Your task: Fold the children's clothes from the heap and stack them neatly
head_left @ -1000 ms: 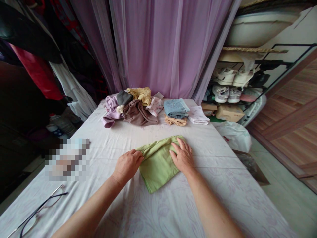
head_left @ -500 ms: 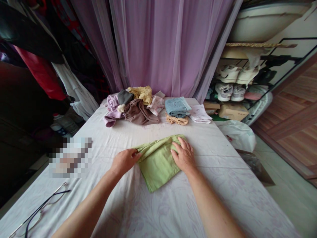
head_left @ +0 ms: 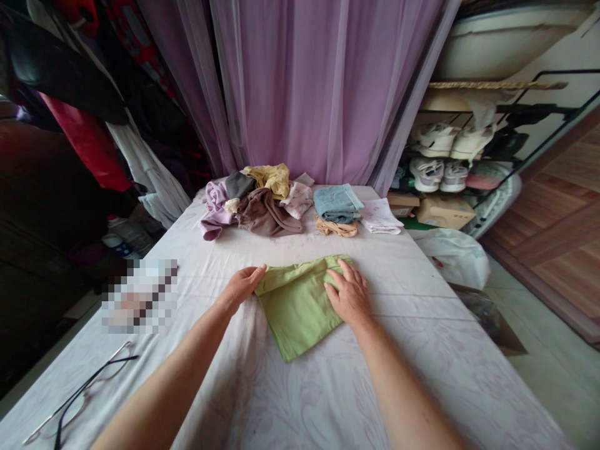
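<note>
A green folded garment [head_left: 300,306] lies in front of me on the white patterned bed sheet [head_left: 422,375]; its exact kind cannot be told from the folds. My left hand [head_left: 241,287] pinches its upper left corner between thumb and fingers. On its upper right part rests my right hand [head_left: 350,294], fingers spread and pressing lightly on the fabric. The garment's upper edge is folded over in a band between the two hands, and its lower corner points towards me.
Rumpled clothes, among them brown trousers [head_left: 265,212] and a yellow piece [head_left: 272,180], are heaped at the far edge. Folded blue denim [head_left: 335,203] and a white folded cloth [head_left: 380,217] lie beside them. Eyeglasses [head_left: 77,397] rest at the left; shoes [head_left: 426,174] stand on a rack.
My left hand has shifted slightly up, its thumb now on top of the garment's corner. The folded band along the upper edge looks flatter. My right hand stays in place.
</note>
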`<state>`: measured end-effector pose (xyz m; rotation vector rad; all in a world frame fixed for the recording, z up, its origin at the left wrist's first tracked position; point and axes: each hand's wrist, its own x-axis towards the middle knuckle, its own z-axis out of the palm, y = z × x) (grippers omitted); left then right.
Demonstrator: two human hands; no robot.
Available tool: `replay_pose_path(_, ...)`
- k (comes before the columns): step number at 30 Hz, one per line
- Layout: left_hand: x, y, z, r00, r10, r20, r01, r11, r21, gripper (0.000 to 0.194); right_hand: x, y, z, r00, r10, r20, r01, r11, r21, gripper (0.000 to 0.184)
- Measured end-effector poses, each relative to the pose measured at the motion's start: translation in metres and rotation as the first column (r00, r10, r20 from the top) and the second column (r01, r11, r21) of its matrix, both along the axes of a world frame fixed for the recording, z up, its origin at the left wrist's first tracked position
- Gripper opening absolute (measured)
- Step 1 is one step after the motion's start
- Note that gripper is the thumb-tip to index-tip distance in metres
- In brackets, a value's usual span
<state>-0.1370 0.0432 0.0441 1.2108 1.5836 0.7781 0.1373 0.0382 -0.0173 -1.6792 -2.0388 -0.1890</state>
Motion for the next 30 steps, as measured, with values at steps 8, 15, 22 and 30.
replay_pose_path(8, -0.010, 0.019, -0.013, 0.997, 0.077, 0.020, -0.079, 0.993, 0.086, 0.051, 0.000, 0.000, 0.000, 1.000, 0.005, -0.011, -0.005, 1.000, 0.005, 0.031)
replay_pose_path(15, -0.018, 0.038, -0.016, 0.882, 0.116, -0.456, -0.033, 0.982, 0.185, 0.035, 0.000, 0.000, 0.002, 1.000, 0.011, -0.021, -0.011, 1.000, -0.008, 0.031)
replay_pose_path(22, -0.022, 0.049, -0.008, 0.888, -0.014, -0.460, 0.068, 0.993, 0.101, 0.038, 0.001, 0.001, 0.001, 1.000, 0.016, -0.024, -0.016, 1.000, 0.009, 0.030)
replay_pose_path(30, -0.031, 0.050, 0.009, 0.975, -0.072, -0.210, 0.056, 0.995, -0.079, 0.049, -0.001, 0.000, 0.000, 0.999, 0.011, -0.031, -0.012, 1.000, -0.009, 0.031)
